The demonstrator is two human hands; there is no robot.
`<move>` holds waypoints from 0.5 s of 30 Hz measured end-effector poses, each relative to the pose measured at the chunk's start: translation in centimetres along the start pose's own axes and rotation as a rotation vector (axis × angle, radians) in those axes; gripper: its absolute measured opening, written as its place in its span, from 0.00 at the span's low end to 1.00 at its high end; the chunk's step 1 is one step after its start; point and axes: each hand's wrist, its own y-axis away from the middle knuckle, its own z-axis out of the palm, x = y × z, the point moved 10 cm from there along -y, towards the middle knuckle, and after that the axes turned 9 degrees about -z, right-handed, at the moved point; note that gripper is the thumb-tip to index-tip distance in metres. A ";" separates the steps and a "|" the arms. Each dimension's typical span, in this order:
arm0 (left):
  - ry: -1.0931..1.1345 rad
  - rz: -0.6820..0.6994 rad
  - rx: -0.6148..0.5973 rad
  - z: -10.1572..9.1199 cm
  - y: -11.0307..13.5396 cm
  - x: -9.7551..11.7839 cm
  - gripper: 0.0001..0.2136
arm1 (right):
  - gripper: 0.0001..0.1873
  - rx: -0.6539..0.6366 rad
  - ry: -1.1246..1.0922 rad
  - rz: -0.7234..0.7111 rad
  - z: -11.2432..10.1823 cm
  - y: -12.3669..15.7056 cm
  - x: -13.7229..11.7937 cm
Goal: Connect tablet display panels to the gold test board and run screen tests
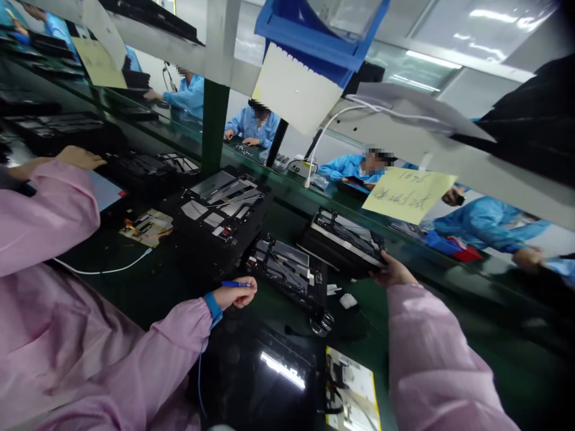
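Observation:
My left hand (238, 293), in a pink sleeve with a blue wrist strap (212, 307), is closed around a slim blue pen-like tool (234, 284). Its tip points left. Out to the right, my right hand (393, 269) grips the near right corner of a black device panel (345, 233) with a pale edge, tilted at the top of a dark stack; some fingers are hidden behind it. Between my hands lies another open black device panel (287, 269) with silver plates and dark cables. A glossy black screen (265, 371) lies below my left hand.
Taller black stacks with open panels (224, 203) stand left of centre. A yellow-edged board (353, 383) lies at the lower right, near white scraps (348, 300). A co-worker's pink sleeve (45, 209) reaches in from the left. Overhead hang a blue bin (314, 45) and a yellow note (408, 194).

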 end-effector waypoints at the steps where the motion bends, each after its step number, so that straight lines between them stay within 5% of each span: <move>1: -0.003 0.000 0.001 0.0 0.0 0.1 0.18 | 0.17 0.011 0.014 0.023 0.1 0.0 0.1; 7: -0.019 0.003 0.032 0.0 0.1 0.4 0.18 | 0.19 0.044 0.113 -0.001 -0.2 1.2 -0.1; 12: -0.033 -0.001 0.064 -0.3 -0.1 0.4 0.18 | 0.20 0.034 0.121 -0.210 0.6 5.2 1.2; 15: -0.042 -0.006 0.064 -0.4 -0.3 0.4 0.18 | 0.17 0.046 0.079 -0.207 1.3 6.7 2.8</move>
